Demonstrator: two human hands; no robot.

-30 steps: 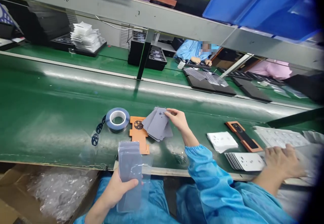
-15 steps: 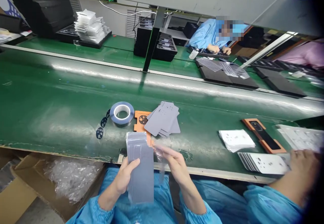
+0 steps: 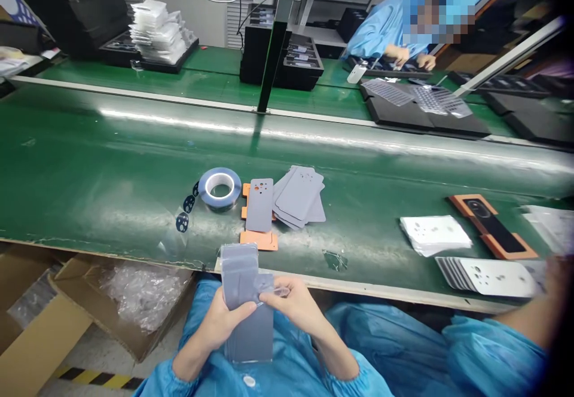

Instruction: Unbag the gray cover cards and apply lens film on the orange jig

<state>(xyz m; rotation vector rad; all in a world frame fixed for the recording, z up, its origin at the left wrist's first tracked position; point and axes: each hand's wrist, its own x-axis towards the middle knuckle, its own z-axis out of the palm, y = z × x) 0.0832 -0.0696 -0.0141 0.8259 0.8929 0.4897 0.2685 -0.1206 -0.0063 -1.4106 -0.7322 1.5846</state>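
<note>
Head-worn view; looks forward, down; near bench close, far bench beyond.

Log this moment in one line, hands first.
left hand: holds panel stack | right hand: pinches clear film | orange fixture: gray panel on top

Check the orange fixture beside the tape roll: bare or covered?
Partly covered: a gray panel lies over the orange fixture, whose orange still shows along the panel's left and below it.

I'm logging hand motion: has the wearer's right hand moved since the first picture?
Yes, toward the body. Judged against the bench's near edge, the right hand was beyond it at the grey panels; now it is about at that edge.
</note>
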